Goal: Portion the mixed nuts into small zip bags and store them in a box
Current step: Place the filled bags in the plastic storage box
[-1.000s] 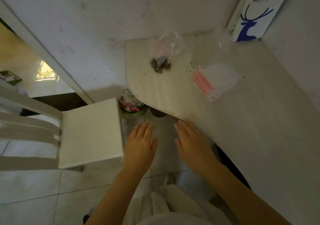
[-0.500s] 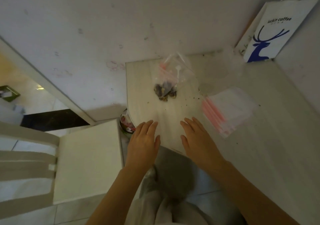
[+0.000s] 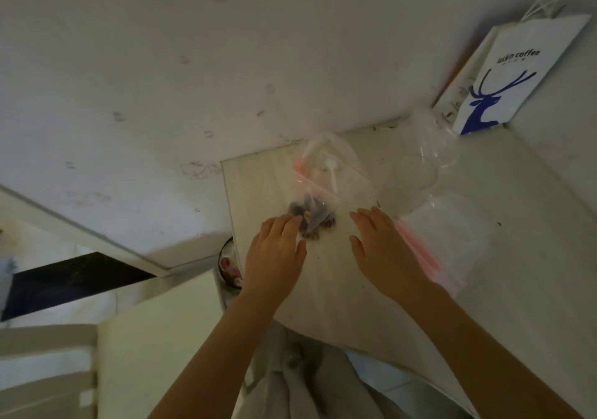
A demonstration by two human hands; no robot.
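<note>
A clear zip bag (image 3: 326, 176) with a pink strip lies on the pale table (image 3: 355, 292) near the wall, with dark mixed nuts (image 3: 311, 220) heaped at its near end and a small white scoop inside. My left hand (image 3: 274, 257) lies flat with straight fingers, its fingertips at the left side of the nuts. Just right of the nuts my right hand (image 3: 384, 250) hovers flat with fingers spread. A stack of small empty zip bags (image 3: 452, 241) with pink strips lies beside my right hand. A clear lidded box (image 3: 416, 173) stands behind the stack.
A white paper coffee bag (image 3: 517, 79) with a blue deer leans in the corner at the back right. A white chair (image 3: 155, 347) stands left of the table, and a small bin (image 3: 227, 265) sits under the table's left edge. Walls close in behind and to the right.
Both hands have moved forward from the table's near edge up to the nuts bag. The camera has moved closer over the table.
</note>
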